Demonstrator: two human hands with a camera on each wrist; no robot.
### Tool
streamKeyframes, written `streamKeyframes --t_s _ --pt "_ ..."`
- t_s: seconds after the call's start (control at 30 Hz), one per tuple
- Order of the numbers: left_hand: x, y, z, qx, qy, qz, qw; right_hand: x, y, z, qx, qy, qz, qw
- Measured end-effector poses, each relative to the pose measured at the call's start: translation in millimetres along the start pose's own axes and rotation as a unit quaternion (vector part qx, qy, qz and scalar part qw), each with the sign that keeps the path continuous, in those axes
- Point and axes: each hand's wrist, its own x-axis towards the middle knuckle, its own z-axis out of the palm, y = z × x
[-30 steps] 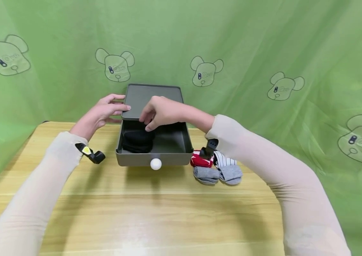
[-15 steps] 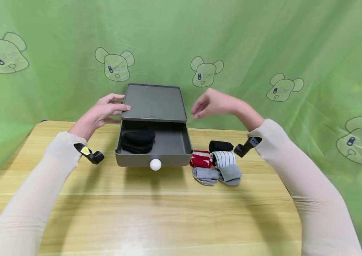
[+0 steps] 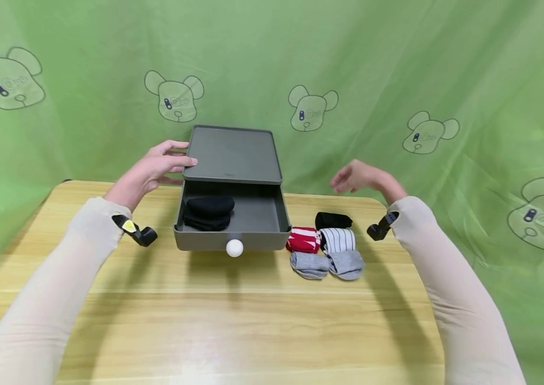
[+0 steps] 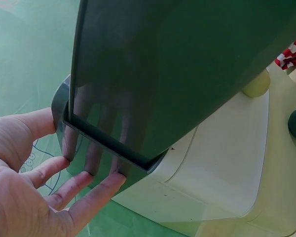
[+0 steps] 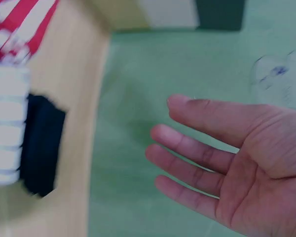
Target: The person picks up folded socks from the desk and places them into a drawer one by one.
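Showing sock stowage partly done: one black sock pair [image 3: 206,211] is stowed in the open drawer [image 3: 257,216], steadied by spread left hand [image 3: 149,171]; five pairs [image 3: 326,247] remain on the bench [image 3: 233,321] below the empty, spread right hand [image 3: 360,177].

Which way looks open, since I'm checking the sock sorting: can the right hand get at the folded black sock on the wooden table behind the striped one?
Probably yes. The right hand hovers open and empty above the folded black sock, with nothing lying between them.
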Motion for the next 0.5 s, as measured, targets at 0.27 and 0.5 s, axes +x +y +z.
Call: streamKeyframes --t_s 0.27,0.5 --pt "0.4 -0.9 0.6 0.001 0.002 0.005 1.0 20.5 42.8 21.4 0.002 -0.058 0.04 0.998" --pt "0.2 -0.2 1.2 0.001 0.004 -0.001 1.0 30.2 57.8 38.9 -0.009 -0.057 0.055 0.997"
